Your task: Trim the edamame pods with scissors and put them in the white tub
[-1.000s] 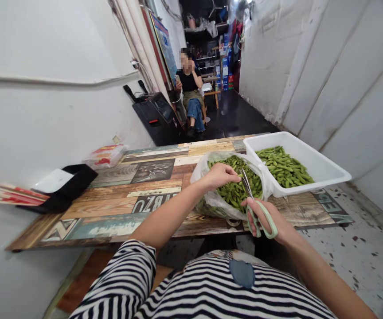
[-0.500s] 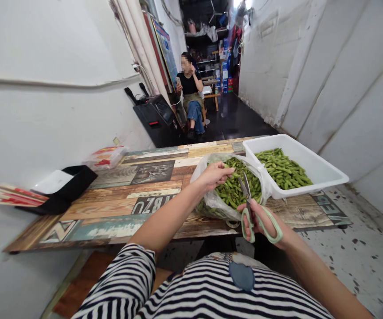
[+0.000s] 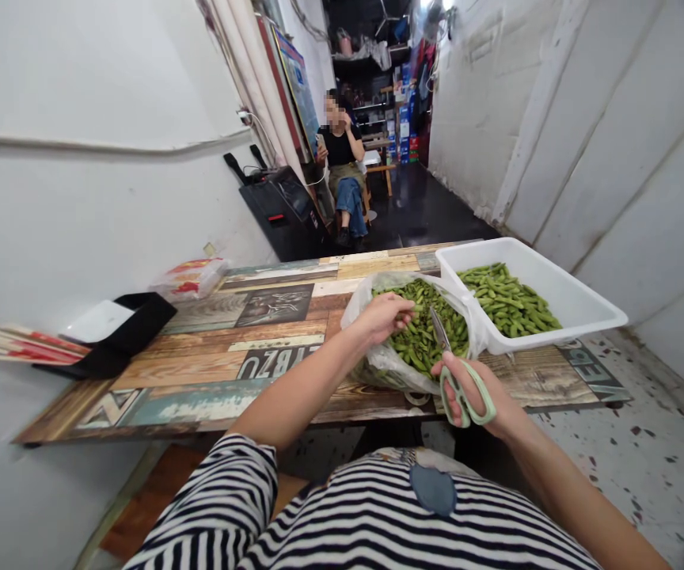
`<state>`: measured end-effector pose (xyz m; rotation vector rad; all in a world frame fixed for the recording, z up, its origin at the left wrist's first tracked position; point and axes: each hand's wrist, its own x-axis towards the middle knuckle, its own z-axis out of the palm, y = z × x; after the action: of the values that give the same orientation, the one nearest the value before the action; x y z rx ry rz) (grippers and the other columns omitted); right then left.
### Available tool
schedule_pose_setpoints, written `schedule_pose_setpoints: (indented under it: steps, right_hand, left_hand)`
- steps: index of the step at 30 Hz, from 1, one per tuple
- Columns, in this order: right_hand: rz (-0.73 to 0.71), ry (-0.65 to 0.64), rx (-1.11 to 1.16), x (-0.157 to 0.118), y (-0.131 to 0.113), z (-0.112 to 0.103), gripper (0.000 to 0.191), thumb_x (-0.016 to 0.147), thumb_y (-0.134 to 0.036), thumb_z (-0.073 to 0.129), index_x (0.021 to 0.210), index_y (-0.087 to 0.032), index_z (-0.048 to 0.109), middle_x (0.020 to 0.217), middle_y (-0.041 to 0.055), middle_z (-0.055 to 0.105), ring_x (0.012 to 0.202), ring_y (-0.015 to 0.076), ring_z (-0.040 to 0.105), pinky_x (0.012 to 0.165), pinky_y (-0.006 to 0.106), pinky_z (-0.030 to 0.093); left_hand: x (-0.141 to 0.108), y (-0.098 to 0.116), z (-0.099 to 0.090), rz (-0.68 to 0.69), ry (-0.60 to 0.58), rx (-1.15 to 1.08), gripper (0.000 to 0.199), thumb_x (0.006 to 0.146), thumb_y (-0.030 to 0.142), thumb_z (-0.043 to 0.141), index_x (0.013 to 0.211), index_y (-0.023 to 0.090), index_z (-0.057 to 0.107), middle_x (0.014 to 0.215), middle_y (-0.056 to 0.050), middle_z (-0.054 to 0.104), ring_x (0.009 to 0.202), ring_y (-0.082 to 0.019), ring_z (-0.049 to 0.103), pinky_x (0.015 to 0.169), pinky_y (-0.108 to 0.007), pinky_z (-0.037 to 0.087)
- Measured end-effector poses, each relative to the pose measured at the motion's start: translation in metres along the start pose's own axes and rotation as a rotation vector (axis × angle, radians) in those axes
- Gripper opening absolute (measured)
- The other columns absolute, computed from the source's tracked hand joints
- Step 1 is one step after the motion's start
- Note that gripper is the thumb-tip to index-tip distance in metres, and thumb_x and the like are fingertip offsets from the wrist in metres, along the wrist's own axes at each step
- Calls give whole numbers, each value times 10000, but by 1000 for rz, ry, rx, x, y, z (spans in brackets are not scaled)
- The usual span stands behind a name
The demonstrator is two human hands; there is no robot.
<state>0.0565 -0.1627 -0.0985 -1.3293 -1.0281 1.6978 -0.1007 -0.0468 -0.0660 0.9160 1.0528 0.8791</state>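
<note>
A clear plastic bag (image 3: pixel 359 307) stands open on the table, full of green edamame pods (image 3: pixel 416 346). Over its left side is my left hand (image 3: pixel 390 315), fingers pinched together; whatever lies between them blends with the pods behind. My right hand (image 3: pixel 477 388), at the bag's near right edge, grips scissors (image 3: pixel 484 396) with pale green handles. Their blades point up and left over the pods and look closed. Just right of the bag sits a white plastic tub (image 3: pixel 579 318), with more edamame pods (image 3: pixel 509 299) heaped in its left part.
The wood-patterned table (image 3: pixel 286 336) carries a black holder (image 3: pixel 134 332) with chopsticks (image 3: pixel 33 348) and a plastic packet (image 3: pixel 191 277) at the left. Beyond it stands a black case (image 3: pixel 283 210). A person (image 3: pixel 342 162) sits behind with a phone. White walls flank both sides.
The scissors have closed and shifted slightly right, away from my left hand. My left hand has drawn back a little to the left, and the pod seen at its fingertips is no longer distinct.
</note>
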Motion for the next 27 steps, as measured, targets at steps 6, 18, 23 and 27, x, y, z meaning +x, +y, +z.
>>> schedule_pose_setpoints:
  steps: [6,18,23,27]
  right_hand:
    - [16,-101,116,-9,-1,-11,462,803,-610,496,947,-172,538,499,-59,505,368,101,468,371,242,446]
    - [20,-74,113,-11,3,-14,447,796,-605,505,962,-191,540,505,-59,505,372,110,465,379,248,425]
    - [28,-84,93,-14,3,-13,464,786,-607,517,972,-183,531,492,-65,499,369,106,455,379,243,420]
    - [29,-91,73,-16,3,-12,470,778,-616,517,958,-182,522,482,-72,493,363,105,450,380,245,421]
  left_hand:
    - [19,13,-16,42,3,155,185,654,49,526,811,143,500,672,-21,602,518,-67,523,392,-151,190]
    - [32,-5,-9,431,-209,1471,138,570,143,705,676,230,721,665,-26,647,673,-176,565,624,-230,369]
    - [39,-2,-5,458,-271,1570,185,496,37,729,572,197,677,538,-31,557,599,-171,524,580,-230,328]
    - [42,8,-12,480,-401,1472,97,558,120,733,595,183,669,610,-18,600,628,-145,534,608,-215,345]
